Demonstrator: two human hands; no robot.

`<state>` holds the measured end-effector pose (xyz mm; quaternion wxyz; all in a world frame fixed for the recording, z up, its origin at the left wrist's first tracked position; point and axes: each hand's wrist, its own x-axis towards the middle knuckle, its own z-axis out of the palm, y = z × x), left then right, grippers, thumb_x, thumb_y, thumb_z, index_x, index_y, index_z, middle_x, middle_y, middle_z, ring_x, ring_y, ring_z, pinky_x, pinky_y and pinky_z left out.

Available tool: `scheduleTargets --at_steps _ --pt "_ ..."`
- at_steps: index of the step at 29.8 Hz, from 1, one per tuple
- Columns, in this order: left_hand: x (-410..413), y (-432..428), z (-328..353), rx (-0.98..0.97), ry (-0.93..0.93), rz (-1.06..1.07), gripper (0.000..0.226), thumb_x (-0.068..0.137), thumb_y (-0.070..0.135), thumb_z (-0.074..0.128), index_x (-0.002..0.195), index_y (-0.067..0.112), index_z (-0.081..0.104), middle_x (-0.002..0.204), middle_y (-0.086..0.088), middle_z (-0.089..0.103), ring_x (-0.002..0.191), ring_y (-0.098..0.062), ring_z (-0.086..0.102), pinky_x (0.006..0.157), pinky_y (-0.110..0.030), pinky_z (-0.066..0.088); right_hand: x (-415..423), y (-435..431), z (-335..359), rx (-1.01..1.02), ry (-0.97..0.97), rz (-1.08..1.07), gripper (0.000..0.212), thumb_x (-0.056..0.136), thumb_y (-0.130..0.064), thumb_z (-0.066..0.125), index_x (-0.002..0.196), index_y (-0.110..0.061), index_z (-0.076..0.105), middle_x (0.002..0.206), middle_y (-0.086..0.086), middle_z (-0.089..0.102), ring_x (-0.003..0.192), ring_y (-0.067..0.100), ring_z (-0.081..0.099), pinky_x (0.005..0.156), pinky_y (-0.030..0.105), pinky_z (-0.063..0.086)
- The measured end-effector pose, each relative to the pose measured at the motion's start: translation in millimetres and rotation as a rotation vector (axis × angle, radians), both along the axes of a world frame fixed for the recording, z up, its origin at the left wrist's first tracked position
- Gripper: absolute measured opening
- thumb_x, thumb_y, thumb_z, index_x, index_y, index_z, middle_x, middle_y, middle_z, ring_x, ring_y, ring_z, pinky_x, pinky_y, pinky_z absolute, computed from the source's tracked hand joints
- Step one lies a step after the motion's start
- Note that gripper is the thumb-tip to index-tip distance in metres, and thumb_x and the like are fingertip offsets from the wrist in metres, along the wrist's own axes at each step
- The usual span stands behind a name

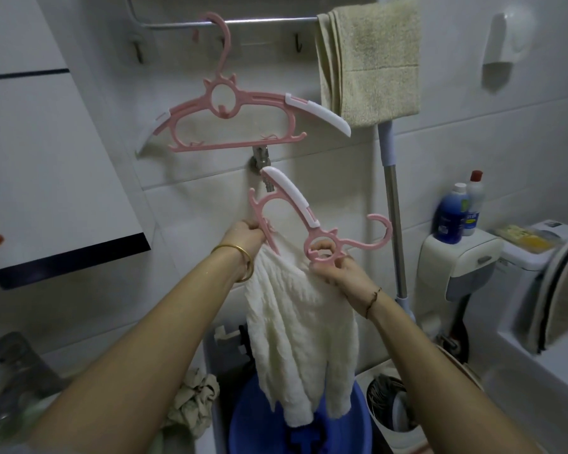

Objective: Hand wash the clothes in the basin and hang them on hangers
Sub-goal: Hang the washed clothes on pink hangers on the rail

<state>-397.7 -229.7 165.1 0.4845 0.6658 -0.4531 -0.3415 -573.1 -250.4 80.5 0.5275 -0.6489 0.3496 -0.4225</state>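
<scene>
A white knitted garment (295,339) hangs from my two hands over a blue basin (358,424). A pink hanger with white tips (292,204) is tilted sideways, one end pushed into the garment's top. My left hand (246,235) grips the hanger's lower bar together with the fabric's edge. My right hand (332,267) holds the hanger's round ring, fingers hooked through it, with fabric beneath. A second, bare pink hanger (230,121) hangs from the metal rail (177,24) above.
A beige towel (371,60) drapes over the rail's right end. A mop handle (392,198) stands against the wall. Bottles (456,211) sit on a white holder at right. A crumpled beige cloth (194,401) lies left of the basin, a faucet (10,365) at lower left.
</scene>
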Motion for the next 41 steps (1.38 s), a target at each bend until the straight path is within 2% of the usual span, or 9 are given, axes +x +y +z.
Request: scheduleTargets --at_steps 5,10,14,19,22,24,26,33,41 --pt "8 -3 1 0.068 -0.114 -0.063 0.027 0.083 0.030 0.062 0.089 0.004 0.063 0.085 -0.013 0.057 0.078 -0.023 0.055 0.081 -0.044 0.052 1 4 5 -0.033 -0.064 -0.116 0.014 0.088 -0.027 0.065 0.096 -0.015 0.064 0.095 -0.004 0.061 0.087 0.006 0.056 0.078 0.017 0.045" --pt "14 4 7 0.161 -0.140 -0.198 0.023 0.080 -0.012 0.053 0.092 0.006 0.061 0.087 -0.010 0.062 0.090 -0.029 0.060 0.085 -0.040 0.053 -11 5 18 0.091 0.003 -0.115 0.010 0.079 0.000 0.068 0.085 -0.007 0.068 0.078 -0.002 0.064 0.074 0.009 0.057 0.068 0.017 0.049" --pt "16 2 0 0.164 -0.503 -0.128 0.018 0.084 -0.001 0.053 0.094 0.008 0.064 0.086 -0.008 0.061 0.086 -0.025 0.057 0.073 -0.027 0.046 -12 6 28 0.088 0.031 -0.186 0.016 0.078 0.009 0.060 0.074 -0.006 0.065 0.073 -0.001 0.063 0.071 0.007 0.056 0.060 0.010 0.048" --pt "26 2 -11 0.109 -0.769 0.098 0.024 0.089 0.011 0.049 0.104 0.011 0.067 0.109 -0.012 0.062 0.106 -0.034 0.057 0.090 -0.036 0.049 -13 4 37 0.028 0.160 -0.213 0.019 0.077 0.013 0.052 0.072 -0.001 0.066 0.075 0.002 0.064 0.074 0.009 0.057 0.060 0.012 0.049" --pt "26 2 -13 0.130 -0.428 0.110 0.019 0.092 0.004 0.042 0.087 0.008 0.060 0.089 -0.015 0.064 0.079 -0.031 0.064 0.064 -0.032 0.054 -14 -2 40 0.017 0.314 -0.236 0.016 0.077 0.005 0.055 0.070 -0.006 0.064 0.085 0.009 0.066 0.089 0.026 0.061 0.087 0.038 0.052" --pt "22 3 -9 0.182 0.004 0.143 0.022 0.095 -0.001 0.038 0.079 0.004 0.054 0.077 -0.017 0.062 0.062 -0.027 0.062 0.042 -0.027 0.053 -12 -8 44 -0.008 0.451 -0.255 0.017 0.077 0.001 0.057 0.067 -0.011 0.062 0.093 0.015 0.067 0.096 0.034 0.061 0.091 0.048 0.048" --pt "22 4 -8 0.218 0.179 0.166 0.025 0.095 -0.005 0.037 0.076 0.004 0.051 0.072 -0.013 0.058 0.058 -0.023 0.059 0.040 -0.028 0.051 -9 -10 48 -0.062 0.631 -0.257 0.018 0.077 -0.003 0.059 0.063 -0.014 0.059 0.097 0.015 0.066 0.097 0.034 0.060 0.088 0.048 0.048" --pt "27 1 -14 0.198 0.155 0.257 0.023 0.087 -0.003 0.036 0.076 0.005 0.055 0.056 -0.008 0.039 0.044 -0.017 0.036 0.053 -0.023 0.037 0 -11 53 -0.042 0.760 -0.318 0.020 0.078 -0.010 0.064 0.062 -0.016 0.055 0.091 0.010 0.066 0.088 0.027 0.063 0.085 0.045 0.054" --pt "36 -6 -16 0.139 -0.068 0.246 0.023 0.088 0.004 0.041 0.091 0.000 0.064 0.074 -0.023 0.055 0.058 -0.029 0.055 0.063 -0.033 0.051 0 -6 58 -0.046 0.872 -0.345 0.020 0.079 -0.017 0.063 0.063 -0.022 0.054 0.079 0.004 0.063 0.078 0.021 0.060 0.078 0.038 0.055"
